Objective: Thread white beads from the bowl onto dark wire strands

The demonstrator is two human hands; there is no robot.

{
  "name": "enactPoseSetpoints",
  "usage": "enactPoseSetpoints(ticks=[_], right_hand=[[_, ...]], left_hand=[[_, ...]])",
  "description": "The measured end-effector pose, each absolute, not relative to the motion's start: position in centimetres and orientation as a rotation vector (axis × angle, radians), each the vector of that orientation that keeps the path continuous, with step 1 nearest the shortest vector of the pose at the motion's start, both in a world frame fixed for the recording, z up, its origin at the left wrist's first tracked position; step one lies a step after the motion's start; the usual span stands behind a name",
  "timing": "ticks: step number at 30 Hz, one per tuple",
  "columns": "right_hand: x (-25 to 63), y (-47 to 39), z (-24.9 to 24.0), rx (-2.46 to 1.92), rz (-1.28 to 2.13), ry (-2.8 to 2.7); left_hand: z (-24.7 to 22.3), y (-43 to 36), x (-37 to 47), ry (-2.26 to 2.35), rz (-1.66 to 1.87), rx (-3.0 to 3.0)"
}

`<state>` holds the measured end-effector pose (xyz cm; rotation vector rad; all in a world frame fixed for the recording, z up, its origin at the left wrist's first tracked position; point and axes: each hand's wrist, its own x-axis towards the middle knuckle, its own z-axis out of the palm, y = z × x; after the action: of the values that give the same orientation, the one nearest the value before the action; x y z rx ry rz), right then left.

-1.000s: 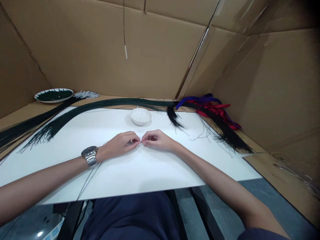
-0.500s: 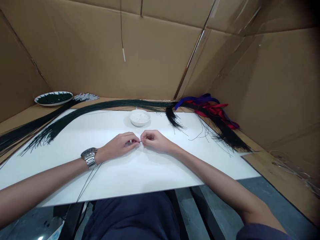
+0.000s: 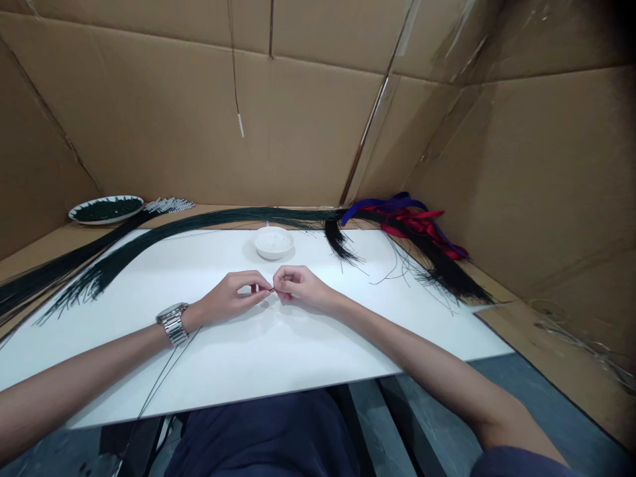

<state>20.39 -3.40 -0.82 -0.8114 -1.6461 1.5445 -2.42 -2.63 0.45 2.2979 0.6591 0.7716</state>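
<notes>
My left hand (image 3: 229,298), with a metal watch (image 3: 172,322) at the wrist, pinches a thin dark cord (image 3: 272,289) between thumb and fingertips. Facing it, my right hand (image 3: 304,286) has its thumb and index finger closed on the same short bit of cord. The fingertips of both hands almost meet above the white board. Two loose dark strands (image 3: 166,373) run from under my left wrist over the board's front edge. Just beyond the hands stands a small white bowl (image 3: 273,254) with tiny white pieces in it.
Long bundles of dark cords (image 3: 209,217) lie across the back of the white board (image 3: 298,358). Red ribbon (image 3: 415,222) and purple ribbon (image 3: 350,211) sit at right. A plate (image 3: 79,216) of dark green bits stands back left. A beaded strand (image 3: 240,124) hangs before the cardboard wall.
The view has tilted up a little, so the scene sits lower. My left fingers have arched wider apart from the thumb, and the pale thing seen there before no longer shows.
</notes>
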Motion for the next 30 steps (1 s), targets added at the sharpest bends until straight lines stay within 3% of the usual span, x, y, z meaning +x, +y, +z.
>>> enactPoseSetpoints(ticks=[21, 25, 30], right_hand=[[18.0, -3.6, -0.7, -0.880, 1.641, -1.348], [17.3, -4.1, -0.7, -0.931, 1.396, -1.410], [17.3, -4.9, -0.6, -0.975, 0.768, -1.711]], left_hand=[[0.3, -2.5, -2.1, 0.760, 0.848, 2.216], [0.5, -2.6, -2.1, 0.820, 0.863, 2.166], [0.4, -2.6, -2.1, 0.854, 0.878, 2.087]])
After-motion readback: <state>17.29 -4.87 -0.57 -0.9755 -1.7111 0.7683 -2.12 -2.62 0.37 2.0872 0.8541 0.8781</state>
